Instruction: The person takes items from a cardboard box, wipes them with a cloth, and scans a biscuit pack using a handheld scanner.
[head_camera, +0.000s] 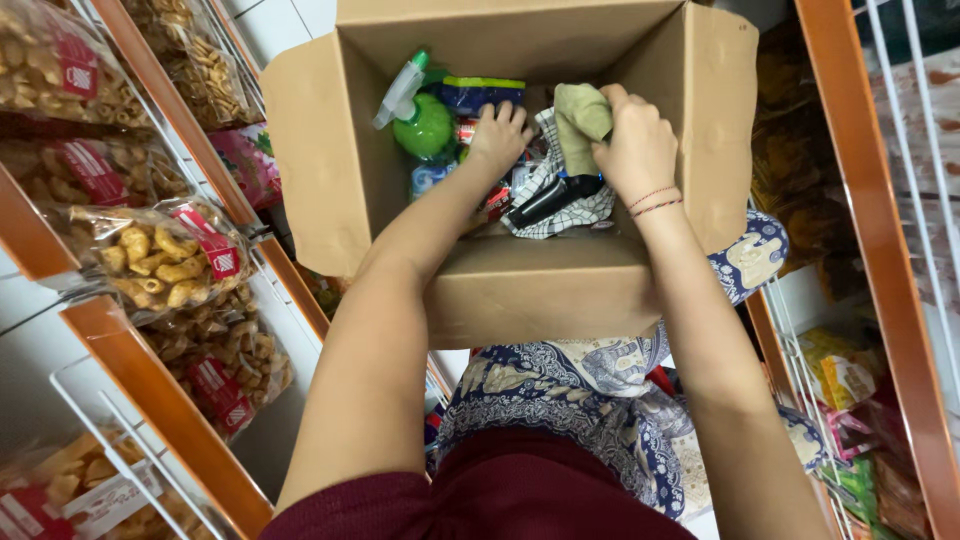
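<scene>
An open cardboard box rests on my lap, its flaps spread. My left hand reaches down inside, fingers curled among small packets beside a green spray bottle. My right hand is closed on an olive-green cloth at the box's right side. Under that cloth lie a black-and-white checked cloth and a black object. A dark blue packet with a green edge stands at the back of the box.
Orange-framed wire shelves on the left hold bags of fried snacks with red labels. A similar rack on the right carries more packets. My patterned blue trousers show below the box.
</scene>
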